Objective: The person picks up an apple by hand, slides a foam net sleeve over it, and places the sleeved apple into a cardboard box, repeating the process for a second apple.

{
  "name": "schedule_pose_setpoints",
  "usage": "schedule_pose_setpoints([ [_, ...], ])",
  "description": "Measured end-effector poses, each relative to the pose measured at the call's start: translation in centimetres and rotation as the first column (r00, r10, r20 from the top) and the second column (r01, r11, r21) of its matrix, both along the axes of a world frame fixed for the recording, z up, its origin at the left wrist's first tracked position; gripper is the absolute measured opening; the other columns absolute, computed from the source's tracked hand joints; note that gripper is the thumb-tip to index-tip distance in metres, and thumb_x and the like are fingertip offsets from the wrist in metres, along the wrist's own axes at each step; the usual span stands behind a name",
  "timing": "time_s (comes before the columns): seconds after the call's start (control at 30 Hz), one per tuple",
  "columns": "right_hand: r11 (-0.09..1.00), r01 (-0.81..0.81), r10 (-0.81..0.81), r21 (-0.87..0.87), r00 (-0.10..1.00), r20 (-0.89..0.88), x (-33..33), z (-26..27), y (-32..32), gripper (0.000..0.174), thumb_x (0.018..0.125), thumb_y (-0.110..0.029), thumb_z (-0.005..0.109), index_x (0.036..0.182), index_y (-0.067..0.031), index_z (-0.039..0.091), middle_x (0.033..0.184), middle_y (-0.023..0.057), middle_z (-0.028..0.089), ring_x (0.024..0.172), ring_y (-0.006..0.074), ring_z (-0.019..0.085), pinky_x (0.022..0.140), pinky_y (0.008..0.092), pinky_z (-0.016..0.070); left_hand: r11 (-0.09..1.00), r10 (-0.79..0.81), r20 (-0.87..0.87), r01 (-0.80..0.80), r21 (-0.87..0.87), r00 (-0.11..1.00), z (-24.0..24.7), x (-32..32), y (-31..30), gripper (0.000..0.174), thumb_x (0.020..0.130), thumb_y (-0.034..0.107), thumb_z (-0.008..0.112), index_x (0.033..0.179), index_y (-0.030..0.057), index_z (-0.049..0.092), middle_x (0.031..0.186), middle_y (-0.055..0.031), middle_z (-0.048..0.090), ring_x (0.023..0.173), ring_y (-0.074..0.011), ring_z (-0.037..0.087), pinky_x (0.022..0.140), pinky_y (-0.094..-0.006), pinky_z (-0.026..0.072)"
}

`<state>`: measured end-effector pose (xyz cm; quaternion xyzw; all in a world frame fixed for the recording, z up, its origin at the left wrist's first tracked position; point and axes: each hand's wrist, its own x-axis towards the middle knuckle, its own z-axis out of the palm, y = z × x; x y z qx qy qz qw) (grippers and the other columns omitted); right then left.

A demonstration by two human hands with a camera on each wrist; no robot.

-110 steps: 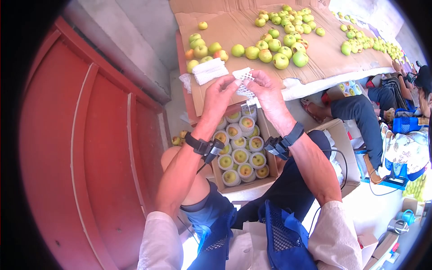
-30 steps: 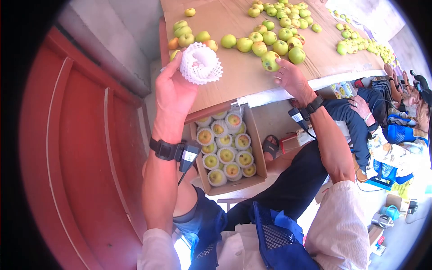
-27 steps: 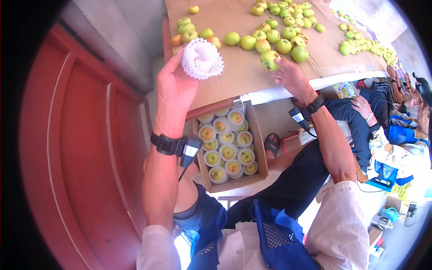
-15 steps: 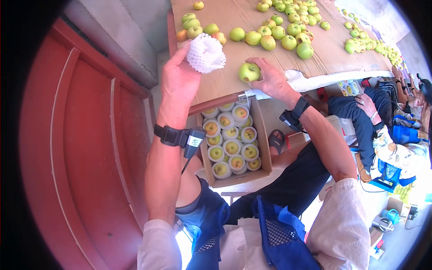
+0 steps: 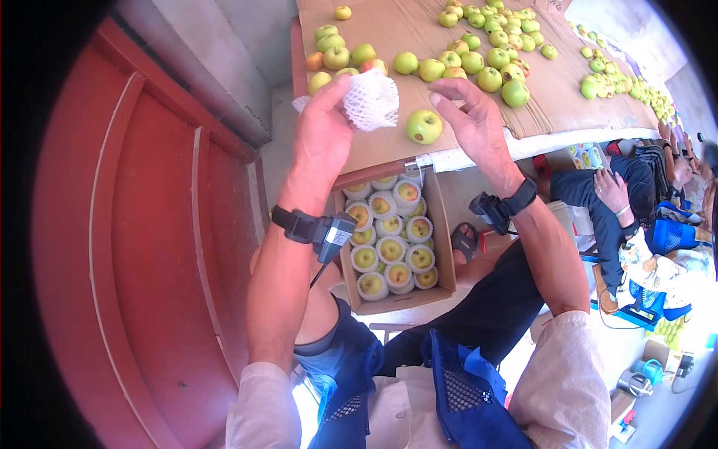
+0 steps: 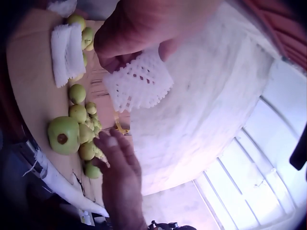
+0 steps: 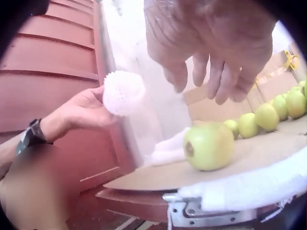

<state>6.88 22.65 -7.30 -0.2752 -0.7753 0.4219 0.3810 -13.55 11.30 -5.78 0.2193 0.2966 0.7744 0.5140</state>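
Observation:
In the head view my left hand (image 5: 323,138) holds a white foam fruit net (image 5: 372,101), pinched near its edge and spread into a cup. A green apple (image 5: 424,127) rests by itself near the front edge of the cardboard-covered table (image 5: 374,153). My right hand (image 5: 479,129) is just right of this apple, fingers extended and apart from it. From the right wrist, the hand (image 7: 208,43) shows above the apple (image 7: 210,146) with a gap between. Behind the left hand, the left wrist view shows a stack of flat foam nets (image 6: 68,55).
Loose apples (image 5: 490,78) spread across the table's back and left. Below the table edge stands a cardboard box (image 5: 446,280) with net-wrapped apples in rows. A red metal door (image 5: 142,247) is at the left. Another person's hand (image 5: 612,191) and legs are at the right.
At first both hands handled a flat net; it then stands spread in my left hand. My right hand took an apple from the pile, brought it left and let go of it on the cardboard.

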Motion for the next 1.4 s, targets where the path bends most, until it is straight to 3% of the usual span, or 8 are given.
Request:
schedule_pose_setpoints([
  [0.13,0.964,-0.110,0.077,-0.243,0.987,-0.140,-1.4,2.1,-2.3,0.041,0.097,-0.038,0.067,0.108,0.0016,0.072,0.097,0.0050,0.069,0.099,0.0140,0.061,0.090,0.0302,0.0475,1.000,-0.009,-0.169,0.007,-0.015,0.986,-0.3,0.7,0.5,0.033,0.103,0.021,0.057,0.129,0.0004,0.058,0.127,-0.0116,0.064,0.116,-0.0214,0.061,0.102,-0.0386,0.0473],
  [0.33,0.861,-0.102,0.101,-0.498,0.994,-0.029,-1.2,3.7,-2.8,0.034,0.098,-0.041,0.066,0.100,-0.0070,0.072,0.093,-0.0019,0.068,0.087,0.0062,0.055,0.070,0.0238,0.0390,0.983,0.103,-0.542,-0.168,-0.071,0.834,-0.8,1.9,0.4,0.030,0.104,0.021,0.056,0.128,0.0022,0.057,0.109,-0.0057,0.067,0.104,-0.0130,0.062,0.092,-0.0313,0.0485],
  [0.6,0.710,-0.247,0.113,-0.659,0.964,-0.240,-1.0,1.3,-0.7,0.018,0.096,-0.027,0.067,0.105,-0.0113,0.068,0.098,-0.0060,0.063,0.087,0.0027,0.053,0.064,0.0215,0.0336,0.968,0.116,-0.967,-0.243,0.059,0.226,0.2,4.3,-0.7,0.046,0.091,0.012,0.069,0.133,0.0055,0.052,0.096,-0.0085,0.068,0.096,-0.0167,0.064,0.086,-0.0312,0.0474],
  [0.83,0.548,-0.465,0.140,-0.696,0.870,-0.472,0.1,1.2,0.6,0.014,0.096,-0.018,0.061,0.110,-0.0132,0.059,0.105,-0.0068,0.062,0.087,0.0053,0.054,0.062,0.0235,0.0351,0.930,0.300,-0.853,-0.330,0.162,0.427,-1.1,2.0,0.6,0.041,0.100,0.021,0.062,0.136,0.0042,0.053,0.120,-0.0053,0.067,0.110,-0.0145,0.061,0.091,-0.0323,0.0489],
  [0.9,0.506,-0.522,0.184,-0.687,0.843,-0.505,0.3,1.1,0.8,0.016,0.096,-0.017,0.060,0.112,-0.0128,0.059,0.107,-0.0058,0.062,0.088,0.0055,0.055,0.062,0.0233,0.0364,0.985,0.012,-0.511,-0.097,-0.141,0.860,-1.1,1.3,0.8,0.043,0.105,0.032,0.056,0.138,0.0058,0.053,0.129,-0.0063,0.063,0.115,-0.0164,0.061,0.095,-0.0356,0.0484],
  [1.0,0.431,-0.605,0.263,-0.669,0.794,-0.548,0.5,1.2,1.0,0.019,0.096,-0.017,0.059,0.115,-0.0119,0.057,0.109,-0.0043,0.063,0.090,0.0061,0.055,0.063,0.0230,0.0388,0.982,-0.175,-0.182,0.160,-0.097,0.968,-0.8,2.3,0.7,0.046,0.106,0.040,0.051,0.140,0.0086,0.052,0.131,-0.0064,0.062,0.116,-0.0176,0.060,0.096,-0.0364,0.0482],
  [1.2,0.355,-0.663,0.340,-0.659,0.748,-0.570,1.0,0.5,2.0,0.024,0.097,-0.016,0.057,0.120,-0.0112,0.056,0.109,-0.0035,0.063,0.091,0.0070,0.057,0.061,0.0226,0.0399,0.944,-0.303,-0.050,0.292,-0.151,0.952,-1.0,1.2,0.4,0.031,0.101,0.034,0.062,0.121,0.0105,0.057,0.123,-0.0083,0.064,0.111,-0.0198,0.063,0.092,-0.0366,0.0514],
  [1.4,0.345,-0.675,0.372,-0.653,0.737,-0.565,1.0,0.2,2.3,0.026,0.097,-0.018,0.057,0.122,-0.0106,0.056,0.106,-0.0041,0.063,0.089,0.0060,0.057,0.058,0.0215,0.0374,0.909,-0.402,0.009,0.400,-0.115,0.916,-0.5,2.1,0.0,0.039,0.102,0.029,0.062,0.136,0.0112,0.055,0.129,-0.0049,0.063,0.118,-0.0201,0.059,0.095,-0.0396,0.0486],
])
